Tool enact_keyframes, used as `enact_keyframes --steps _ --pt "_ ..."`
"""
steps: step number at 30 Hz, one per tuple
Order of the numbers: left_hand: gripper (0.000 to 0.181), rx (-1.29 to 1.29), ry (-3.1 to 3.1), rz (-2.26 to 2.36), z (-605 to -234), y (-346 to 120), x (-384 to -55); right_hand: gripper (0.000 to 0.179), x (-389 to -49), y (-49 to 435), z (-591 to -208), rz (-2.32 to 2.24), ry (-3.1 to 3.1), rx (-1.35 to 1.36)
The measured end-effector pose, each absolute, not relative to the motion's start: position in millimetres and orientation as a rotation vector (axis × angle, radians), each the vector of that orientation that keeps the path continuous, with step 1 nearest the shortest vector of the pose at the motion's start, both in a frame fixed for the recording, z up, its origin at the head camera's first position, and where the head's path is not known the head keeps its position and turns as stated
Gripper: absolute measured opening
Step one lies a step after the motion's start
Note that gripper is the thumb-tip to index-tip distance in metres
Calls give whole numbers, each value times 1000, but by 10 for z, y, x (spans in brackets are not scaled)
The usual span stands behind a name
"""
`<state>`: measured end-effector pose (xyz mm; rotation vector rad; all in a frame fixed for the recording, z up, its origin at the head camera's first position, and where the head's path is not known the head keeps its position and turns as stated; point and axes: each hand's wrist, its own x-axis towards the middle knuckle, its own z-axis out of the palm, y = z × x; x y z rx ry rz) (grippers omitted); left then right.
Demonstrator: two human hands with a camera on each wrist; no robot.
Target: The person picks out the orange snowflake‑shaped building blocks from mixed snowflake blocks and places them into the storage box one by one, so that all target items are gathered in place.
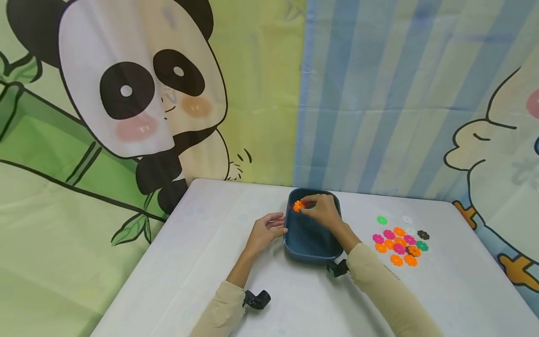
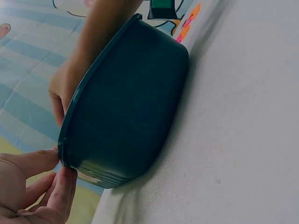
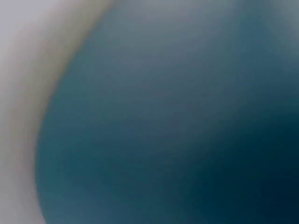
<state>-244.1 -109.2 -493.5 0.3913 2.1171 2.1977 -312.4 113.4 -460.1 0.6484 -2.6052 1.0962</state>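
A dark blue plastic basin stands on the white table. My right hand is over its far part and pinches an orange flower-shaped plastic piece between thumb and fingertips. At the basin's left side, my left hand holds the rim between thumb and fingers; the left wrist view shows these fingers at the rim of the basin. Only a blurred blue surface of the basin fills the right wrist view, and the right hand is hidden there.
Right of the basin, a loose group of flower-shaped pieces in orange, pink, green, white and dark colours lies on the table. A printed curtain hangs behind the table's far edge. A black wrist camera sits on the left wrist.
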Motion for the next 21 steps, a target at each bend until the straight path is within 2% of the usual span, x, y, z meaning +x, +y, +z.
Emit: enact_keyframes --steps 14,21 --pt "57 374 2178 2201 -4972 -1076 -2436 31 -3149 1024 -4834 1093 -2744 612" --pt "55 387 2165 2221 -4966 -1076 -2430 25 -3171 1011 -4859 988 -2839 626"
